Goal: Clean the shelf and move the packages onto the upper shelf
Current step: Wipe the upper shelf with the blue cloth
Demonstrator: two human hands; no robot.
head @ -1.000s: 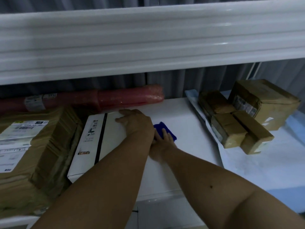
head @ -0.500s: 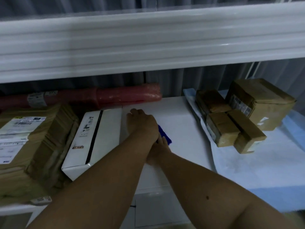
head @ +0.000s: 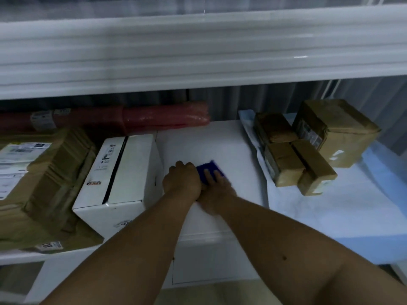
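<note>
Storage or parcel-sorting space, most likely a stockroom. White shelving unit [head: 220, 137], with an upper shelf [head: 198, 53] running across above it. Shelf holds shipping goods: large brown-wrapped package [head: 39, 179] with printed labels, white carton [head: 119, 170] with barcode stickers, long red bubble-wrapped roll [head: 154, 117] at the back, four small taped brown parcels [head: 308, 148] on pale sheeting. Grey corrugated wall [head: 229, 102] behind. Dim light.

You have bare shelf [head: 198, 142] between the white box [head: 119, 170] and the brown packages [head: 295, 155], with the red roll [head: 165, 116] blocking the back.
</note>
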